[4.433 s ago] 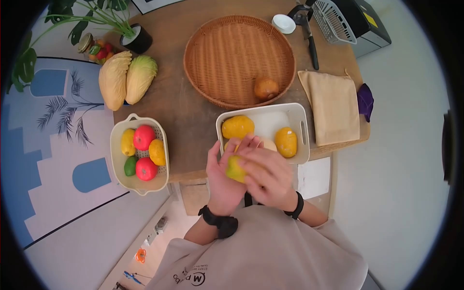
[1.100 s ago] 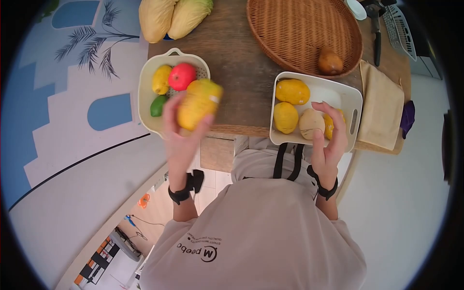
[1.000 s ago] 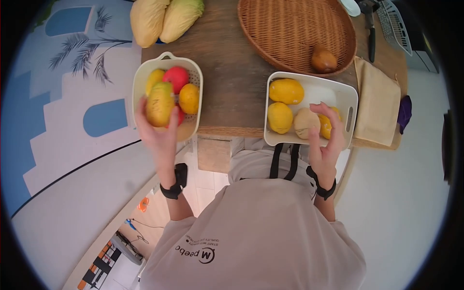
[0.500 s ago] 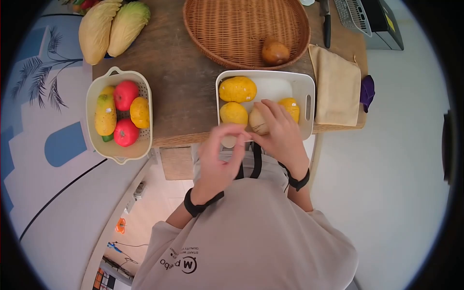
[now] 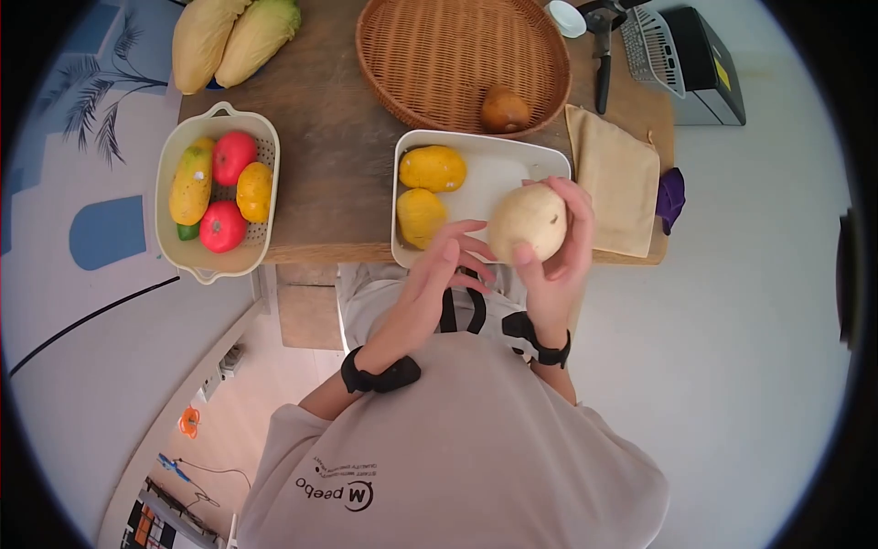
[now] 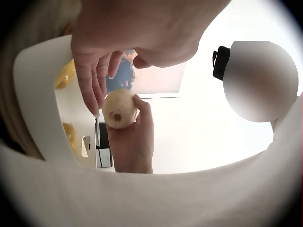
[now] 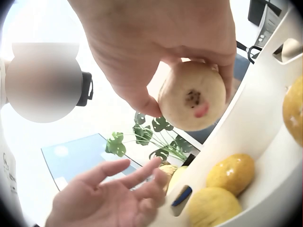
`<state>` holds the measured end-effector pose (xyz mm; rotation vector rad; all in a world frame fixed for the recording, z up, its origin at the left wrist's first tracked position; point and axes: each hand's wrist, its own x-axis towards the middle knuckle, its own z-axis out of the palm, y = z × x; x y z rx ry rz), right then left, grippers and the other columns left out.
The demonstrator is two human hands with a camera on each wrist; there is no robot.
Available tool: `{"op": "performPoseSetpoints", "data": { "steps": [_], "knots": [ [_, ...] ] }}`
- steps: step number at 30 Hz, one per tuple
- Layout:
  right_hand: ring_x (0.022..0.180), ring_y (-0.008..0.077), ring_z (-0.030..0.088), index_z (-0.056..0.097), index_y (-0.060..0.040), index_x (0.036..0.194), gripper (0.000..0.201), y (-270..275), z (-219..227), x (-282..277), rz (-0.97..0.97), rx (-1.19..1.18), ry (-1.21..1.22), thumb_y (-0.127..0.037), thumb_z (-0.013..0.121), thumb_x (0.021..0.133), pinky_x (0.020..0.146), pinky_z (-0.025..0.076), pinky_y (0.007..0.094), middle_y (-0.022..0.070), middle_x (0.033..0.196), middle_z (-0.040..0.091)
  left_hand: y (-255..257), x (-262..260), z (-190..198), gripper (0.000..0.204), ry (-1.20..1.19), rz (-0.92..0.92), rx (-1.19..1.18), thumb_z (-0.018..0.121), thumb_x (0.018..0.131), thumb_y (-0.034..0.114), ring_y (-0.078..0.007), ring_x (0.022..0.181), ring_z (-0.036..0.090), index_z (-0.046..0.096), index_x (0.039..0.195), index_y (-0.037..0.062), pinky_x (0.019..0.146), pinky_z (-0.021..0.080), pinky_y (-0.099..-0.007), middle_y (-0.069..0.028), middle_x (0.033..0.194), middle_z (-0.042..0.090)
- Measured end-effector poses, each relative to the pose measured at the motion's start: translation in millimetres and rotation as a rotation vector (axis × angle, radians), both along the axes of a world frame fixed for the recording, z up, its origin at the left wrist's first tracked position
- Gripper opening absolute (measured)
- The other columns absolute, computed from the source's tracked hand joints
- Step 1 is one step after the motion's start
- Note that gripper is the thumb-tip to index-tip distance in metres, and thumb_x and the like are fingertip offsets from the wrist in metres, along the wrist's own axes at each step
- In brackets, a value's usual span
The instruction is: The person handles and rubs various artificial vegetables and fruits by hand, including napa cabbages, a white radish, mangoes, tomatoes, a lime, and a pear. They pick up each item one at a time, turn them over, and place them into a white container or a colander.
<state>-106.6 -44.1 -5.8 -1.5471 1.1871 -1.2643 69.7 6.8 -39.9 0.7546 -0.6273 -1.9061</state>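
Observation:
My right hand (image 5: pixel 560 261) grips a pale cream, round fruit (image 5: pixel 528 222) above the front of a white bin (image 5: pixel 482 140). Thumb and fingers wrap its sides. In the right wrist view the fruit (image 7: pixel 191 97) shows a dark spot and a small pink-red mark. My left hand (image 5: pixel 430 288) is held just beside it, fingers spread and holding nothing; the left wrist view shows the fingertips close to the fruit. Inside the bin, a yellow oval fruit (image 5: pixel 433 169) lies behind a rounder yellow fruit (image 5: pixel 421 218). Another yellow fruit (image 7: pixel 294 111) shows at the right wrist view's edge.
Left on the table stands a cream basket (image 5: pixel 167 206) holding a long yellow-green fruit (image 5: pixel 191 183) and red, yellow and green produce. Behind the bin is a wicker tray (image 5: pixel 457 64) with a brown fruit (image 5: pixel 505 110). A cloth bag (image 5: pixel 615 183) and a knife (image 5: pixel 603 84) lie to the right.
My left hand has set the long yellow-green fruit in the cream basket and come back to the middle. My right hand has lifted the pale round fruit out of the white bin.

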Motion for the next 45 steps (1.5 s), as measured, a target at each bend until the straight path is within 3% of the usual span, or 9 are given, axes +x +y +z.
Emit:
{"op": "performPoseSetpoints", "data": {
  "steps": [4,8,14,22,26,32,34,38,45],
  "knots": [
    [0.134,0.0370,0.061,0.040,-0.0110,0.141,0.082,19.8,-22.1,15.2,0.073,-0.244,-0.078,-0.005,0.093,0.078,0.110,0.053,0.0488,0.0255,0.149,0.049,7.9,-31.8,6.6,0.059,0.058,0.061,0.271,0.029,0.120,0.050,-0.0163,0.127,0.065,0.046,0.155,0.0063,0.102,0.057,-0.0360,-0.0093,0.140,0.063],
    [0.132,0.0373,0.062,0.040,-0.0121,0.144,0.087,41.1,-26.7,2.1,0.140,-0.297,-0.090,-0.004,0.095,0.077,0.109,0.053,0.0486,0.0252,0.145,0.057,8.0,-30.1,4.0,0.056,0.050,0.047,0.069,0.034,0.118,0.050,-0.0165,0.127,0.064,0.051,0.147,0.0049,0.107,0.054,-0.0342,-0.0090,0.138,0.063],
    [0.126,0.0357,0.064,0.052,-0.0060,0.138,0.065,65.5,-10.6,-13.9,0.134,-0.274,0.216,-0.011,0.090,0.085,0.108,0.052,0.0471,0.0210,0.145,0.061,13.2,-38.6,2.9,0.049,-0.017,0.083,0.022,0.038,0.118,0.045,-0.0155,0.122,0.064,0.059,0.136,0.0041,0.105,0.051,-0.0316,-0.0086,0.129,0.065],
    [0.125,0.0334,0.069,0.064,-0.0008,0.128,0.026,60.4,-27.8,-6.3,0.117,-0.072,-0.270,-0.008,0.067,0.103,0.110,0.051,0.0439,0.0214,0.131,0.072,18.8,-43.1,11.3,0.035,-0.252,0.183,-0.122,0.043,0.119,0.032,-0.0105,0.111,0.058,0.062,0.121,0.0024,0.099,0.046,-0.0272,-0.0043,0.117,0.064],
    [0.122,0.0346,0.071,0.067,0.0019,0.126,0.025,48.7,-11.5,-7.5,0.209,0.055,-0.155,-0.009,0.065,0.104,0.108,0.053,0.0428,0.0212,0.130,0.073,19.1,-38.1,7.2,0.035,-0.296,0.230,-0.137,0.045,0.119,0.033,-0.0082,0.110,0.057,0.062,0.122,0.0027,0.099,0.046,-0.0265,-0.0034,0.116,0.064],
    [0.115,0.0446,0.070,0.071,0.0054,0.122,0.030,38.3,2.1,-4.1,0.271,-0.448,0.308,-0.010,0.069,0.097,0.100,0.056,0.0448,0.0245,0.126,0.072,4.3,-30.5,-18.2,0.046,-0.155,0.179,0.103,0.042,0.117,0.044,-0.0150,0.123,0.062,0.063,0.136,0.0075,0.109,0.047,-0.0313,-0.0056,0.130,0.067],
    [0.113,0.0447,0.070,0.071,0.0051,0.121,0.029,29.0,-1.4,-5.4,0.152,-0.328,0.238,-0.010,0.069,0.096,0.099,0.056,0.0457,0.0243,0.125,0.072,-12.4,-42.2,-9.5,0.049,-0.004,0.166,0.283,0.041,0.117,0.047,-0.0169,0.127,0.063,0.061,0.140,0.0094,0.111,0.048,-0.0329,-0.0058,0.135,0.066],
    [0.111,0.0449,0.071,0.071,0.0046,0.117,0.027,12.6,-13.0,-10.6,-0.035,-0.037,0.168,-0.009,0.071,0.094,0.098,0.057,0.0476,0.0230,0.122,0.074,-31.1,-53.9,-13.4,0.052,-0.011,0.073,0.219,0.040,0.117,0.051,-0.0181,0.131,0.063,0.056,0.146,0.0114,0.113,0.050,-0.0356,-0.0058,0.139,0.065],
    [0.112,0.0419,0.072,0.073,0.0027,0.113,0.022,0.5,-15.0,-1.9,0.071,-0.466,0.311,-0.010,0.069,0.095,0.098,0.058,0.0466,0.0217,0.119,0.075,-41.5,-50.3,-67.9,0.048,0.108,0.056,0.185,0.037,0.117,0.050,-0.0168,0.131,0.064,0.052,0.148,0.0170,0.108,0.055,-0.0361,-0.0053,0.141,0.063]
  ]
}}
